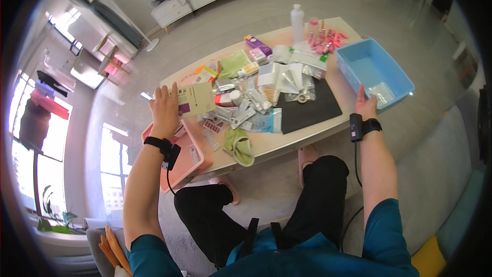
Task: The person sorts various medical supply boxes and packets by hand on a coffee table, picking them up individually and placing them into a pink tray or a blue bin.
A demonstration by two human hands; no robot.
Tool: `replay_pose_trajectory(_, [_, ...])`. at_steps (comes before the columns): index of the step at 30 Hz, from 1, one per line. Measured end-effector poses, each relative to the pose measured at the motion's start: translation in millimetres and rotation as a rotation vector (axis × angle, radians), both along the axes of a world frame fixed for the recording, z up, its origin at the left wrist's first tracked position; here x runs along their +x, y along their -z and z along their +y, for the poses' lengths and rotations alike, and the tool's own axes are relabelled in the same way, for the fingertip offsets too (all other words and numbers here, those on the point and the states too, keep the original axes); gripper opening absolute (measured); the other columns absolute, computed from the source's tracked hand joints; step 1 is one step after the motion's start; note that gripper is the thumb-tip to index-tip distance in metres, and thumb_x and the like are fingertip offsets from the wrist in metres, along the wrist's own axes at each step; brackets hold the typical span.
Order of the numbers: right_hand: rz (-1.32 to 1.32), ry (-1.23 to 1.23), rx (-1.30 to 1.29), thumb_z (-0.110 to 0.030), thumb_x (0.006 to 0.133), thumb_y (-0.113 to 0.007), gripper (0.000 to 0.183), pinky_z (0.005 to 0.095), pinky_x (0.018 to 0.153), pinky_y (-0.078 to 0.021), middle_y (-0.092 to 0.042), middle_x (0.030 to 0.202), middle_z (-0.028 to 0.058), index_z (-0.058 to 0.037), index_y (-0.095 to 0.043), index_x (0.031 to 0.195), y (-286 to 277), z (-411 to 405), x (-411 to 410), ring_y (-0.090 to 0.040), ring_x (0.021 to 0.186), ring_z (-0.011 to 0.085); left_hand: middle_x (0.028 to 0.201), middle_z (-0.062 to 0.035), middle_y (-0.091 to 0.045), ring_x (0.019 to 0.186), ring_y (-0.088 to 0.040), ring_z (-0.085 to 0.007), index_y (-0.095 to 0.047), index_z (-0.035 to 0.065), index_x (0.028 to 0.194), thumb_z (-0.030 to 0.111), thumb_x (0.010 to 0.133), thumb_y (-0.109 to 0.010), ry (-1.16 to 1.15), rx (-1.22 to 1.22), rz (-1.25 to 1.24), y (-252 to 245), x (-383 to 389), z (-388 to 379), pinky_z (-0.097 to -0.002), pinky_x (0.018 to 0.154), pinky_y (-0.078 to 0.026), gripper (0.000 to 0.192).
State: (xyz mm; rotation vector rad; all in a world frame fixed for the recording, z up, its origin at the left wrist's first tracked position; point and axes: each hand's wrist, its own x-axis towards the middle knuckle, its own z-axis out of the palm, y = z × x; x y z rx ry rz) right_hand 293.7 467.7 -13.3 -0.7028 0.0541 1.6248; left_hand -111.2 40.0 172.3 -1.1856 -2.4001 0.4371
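My left hand grips a cream cardboard medicine box with a purple patch and writing, held over the table's left part. Below that hand is a pink plastic bin with a few packets inside, partly hidden by my wrist. My right hand holds the near corner of a blue plastic bin at the table's right end. A clear packet lies in the blue bin. Between my hands spread sachets, a white-capped bottle, a blister pack and cotton swabs.
A black mat lies on the table. Around the heap are a green cloth, another green fabric piece, a purple box, a tape roll, a tall white bottle and pink bottles.
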Motion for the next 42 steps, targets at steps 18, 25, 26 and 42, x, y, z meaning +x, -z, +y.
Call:
replay_pose_trajectory(18, [0.119,-0.217,-0.009,-0.039,0.099,-0.06,0.064,0.0376,0.094,-0.0595,-0.061,0.121,0.023,0.0117,-0.04,0.133,54.9,46.0,-10.9,-0.067,0.108,0.0324,0.127,-0.0252,-0.059,0.117,-0.06,-0.0313,-0.041,-0.0084,0.143,0.04,0.057,-0.09,-0.316,0.651,-1.011,11.6,2.1,-96.7,-0.0389,0.1,-0.048,0.11])
replay_pose_trajectory(25, [-0.146,-0.939,0.2,-0.028,0.096,-0.067,0.035,0.0315,0.093,-0.0577,-0.069,0.11,0.0178,-0.0011,-0.059,0.116,-22.6,-96.6,-72.5,-0.07,0.098,0.0253,0.136,-0.0142,-0.053,0.127,-0.051,-0.022,-0.033,-0.0038,0.15,0.016,0.065,-0.091,-0.059,0.839,-1.302,39.9,66.9,-92.6,-0.0349,0.105,-0.044,0.105])
replay_pose_trajectory(26, [-0.237,-1.159,0.328,-0.033,0.098,-0.063,0.039,0.0361,0.093,-0.0572,-0.069,0.112,0.0179,-0.0012,-0.058,0.12,-60.0,-145.2,-90.8,-0.069,0.104,0.0263,0.137,-0.0138,-0.052,0.129,-0.049,-0.0222,-0.032,-0.0037,0.151,0.014,0.064,-0.091,-0.037,0.846,-1.353,43.8,74.4,-99.1,-0.0357,0.106,-0.043,0.107])
replay_pose_trajectory(42, [-0.288,-1.671,0.532,-0.022,0.1,-0.06,0.048,0.0326,0.096,-0.0538,-0.059,0.137,0.0128,-0.0018,-0.049,0.142,-22.9,-286.1,-94.7,-0.064,0.117,0.0191,0.147,-0.0219,-0.044,0.143,-0.034,-0.04,-0.037,0.0011,0.147,0.022,0.054,-0.092,0.33,0.499,-1.099,81.7,153.4,-108.4,-0.0451,0.117,-0.032,0.11])
